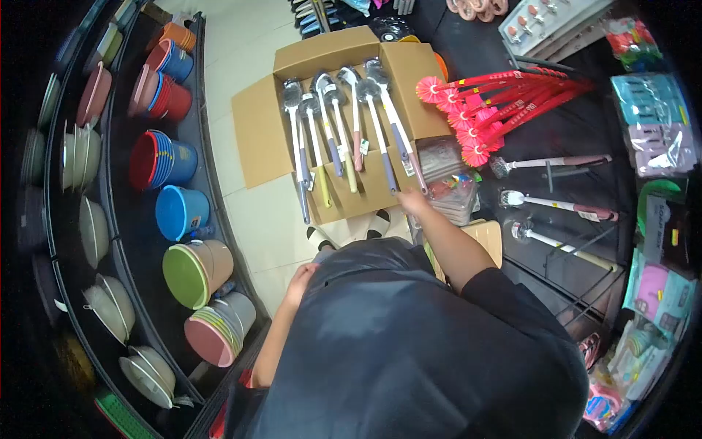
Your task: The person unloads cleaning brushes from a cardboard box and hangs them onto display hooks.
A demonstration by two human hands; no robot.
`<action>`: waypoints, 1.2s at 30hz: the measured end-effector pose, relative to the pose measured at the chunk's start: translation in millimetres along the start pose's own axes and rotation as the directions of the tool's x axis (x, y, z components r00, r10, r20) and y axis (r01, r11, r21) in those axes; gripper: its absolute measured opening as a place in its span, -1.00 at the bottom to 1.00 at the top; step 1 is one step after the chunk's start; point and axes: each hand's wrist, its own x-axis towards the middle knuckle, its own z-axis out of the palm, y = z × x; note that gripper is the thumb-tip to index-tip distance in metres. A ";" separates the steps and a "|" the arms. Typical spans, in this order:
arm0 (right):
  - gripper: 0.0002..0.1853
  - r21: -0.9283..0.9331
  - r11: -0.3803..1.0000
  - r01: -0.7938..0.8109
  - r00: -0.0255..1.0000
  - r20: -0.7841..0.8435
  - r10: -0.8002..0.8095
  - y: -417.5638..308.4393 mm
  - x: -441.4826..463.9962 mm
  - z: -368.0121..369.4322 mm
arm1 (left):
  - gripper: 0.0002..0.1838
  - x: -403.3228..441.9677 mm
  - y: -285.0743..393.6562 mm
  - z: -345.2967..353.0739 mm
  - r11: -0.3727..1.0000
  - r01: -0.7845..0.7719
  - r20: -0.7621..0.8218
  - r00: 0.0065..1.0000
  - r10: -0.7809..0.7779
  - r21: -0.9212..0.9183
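Several long-handled toilet brushes [356, 121] with plastic-wrapped heads lean in an open cardboard box [256, 139], their handles hanging over its near side. My right hand [414, 203] is at the lower ends of the rightmost handles, fingers closed at a pink-ended toilet brush [416, 170]; the exact hold is partly hidden. Beside my dark shirt [380, 314], my left hand [300, 283] hangs low with curled fingers close to the hem. Whether it pinches anything is too small to make out.
Left shelves hold stacked buckets [181, 212] and basins [110, 307]. Red-handled brushes [512, 102] fan out at right, above more brushes on hooks [559, 205]. Packaged goods [446, 190] stand right of the box. My feet [319, 238] are on the tiled floor just before it.
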 end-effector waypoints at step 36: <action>-0.59 0.577 0.811 0.097 0.883 0.327 -0.338 -63.8 -155.3 29.9 | -0.60 32.5 71.3 -112.8 0.875 -0.255 0.060 0.966 0.252 0.411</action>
